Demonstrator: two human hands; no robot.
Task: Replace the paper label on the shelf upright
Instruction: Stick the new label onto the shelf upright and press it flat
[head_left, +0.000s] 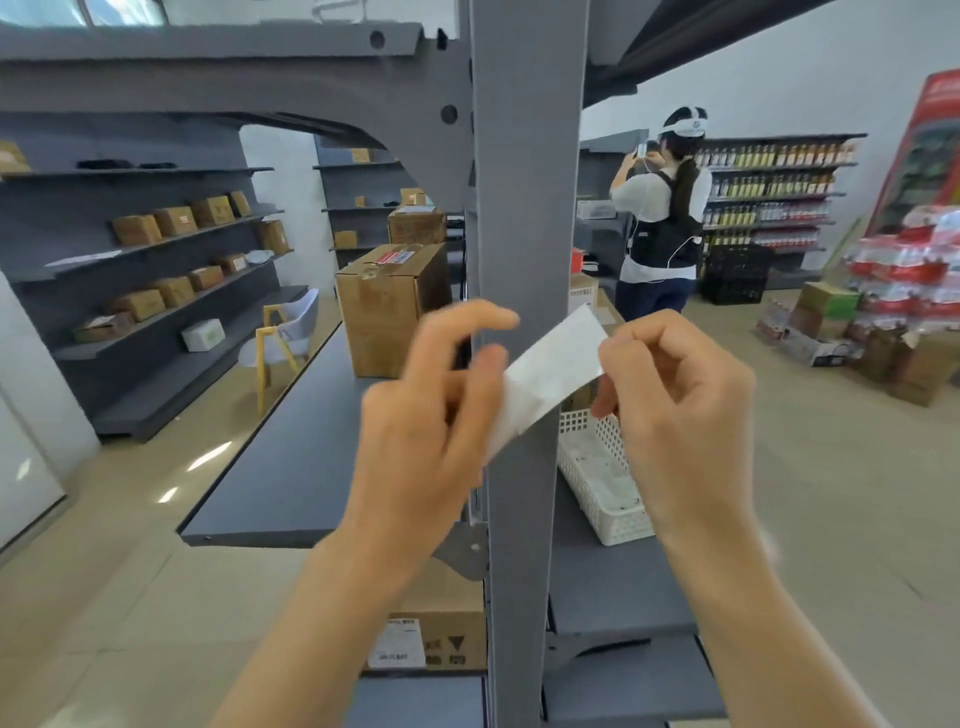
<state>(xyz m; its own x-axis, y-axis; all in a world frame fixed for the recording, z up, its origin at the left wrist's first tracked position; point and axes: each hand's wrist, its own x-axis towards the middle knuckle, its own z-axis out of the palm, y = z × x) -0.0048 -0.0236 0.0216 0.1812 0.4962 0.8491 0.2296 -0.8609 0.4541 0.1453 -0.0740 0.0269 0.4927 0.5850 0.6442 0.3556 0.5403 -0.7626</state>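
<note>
In front of the grey metal shelf upright, the white rectangular paper label slants from lower left to upper right, pinched at either end by the left hand and right hand. Its long axis lies askew to the vertical post, so I judge it needs turning before being pressed on; both hands are equally near.

Retail shop or stockroom: long grey metal shelving units holding brown cardboard boxes, a far wall rack of bottled goods, stacked shrink-wrapped red-labelled drink packs.
</note>
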